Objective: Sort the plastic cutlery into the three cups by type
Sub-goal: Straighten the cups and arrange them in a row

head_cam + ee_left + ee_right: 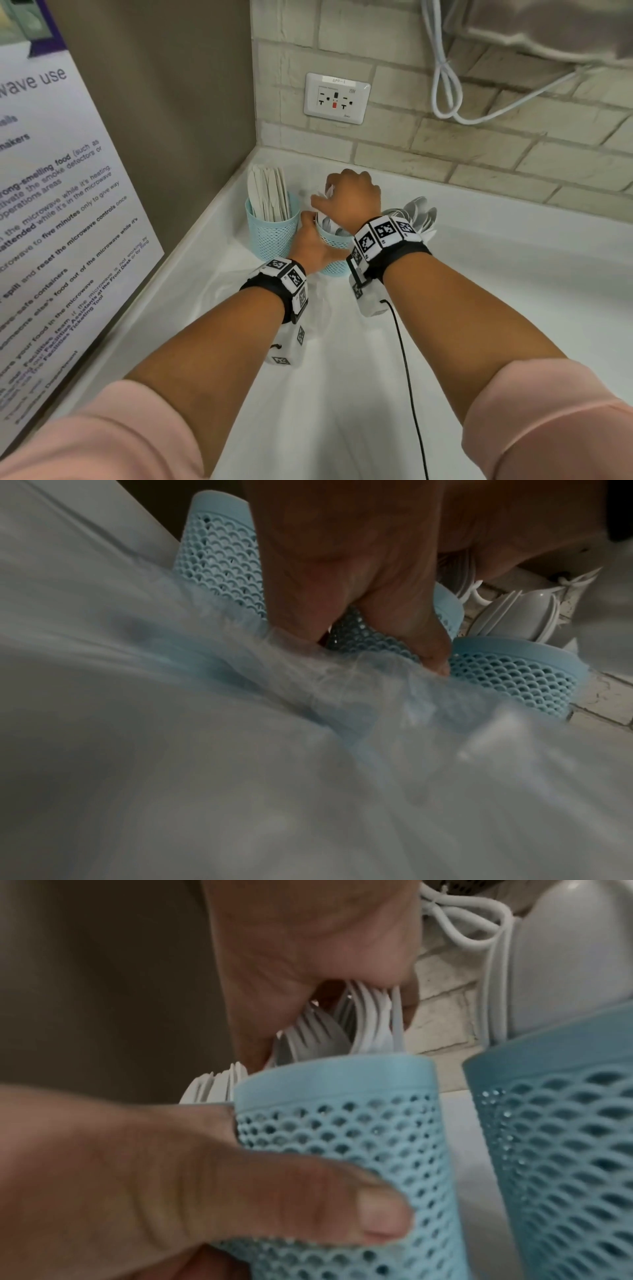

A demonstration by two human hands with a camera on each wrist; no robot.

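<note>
Fingers (383, 972) of your right hand (354, 197) curl down over a bunch of white plastic forks (342, 1031), pinching their heads above the middle cup (342, 1139). Your left hand (310, 245) wraps that pale blue mesh cup, thumb (308, 1204) pressed across its wall, at the back left corner of the white counter (479, 308).

Just left of it, nearest the corner, a second mesh cup (272, 229) stands upright, full of white knives (269, 193). The third cup (565, 1150) stands just to the right; from the head view your right wrist and its marker band (385, 236) hide all of it, and only the bowls of the spoons (419, 214) show above.

How many forks you hold cannot be counted; your palm covers their tops. The left wrist view is dim and its lower half is a blur of crumpled clear plastic (342, 696).

Behind the cups runs a pale brick wall with a white outlet (337, 98) and a looped white cable (445, 85). A printed microwave notice (51, 212) leans along the left edge. Pink sleeves (548, 421) are pushed up both forearms.
</note>
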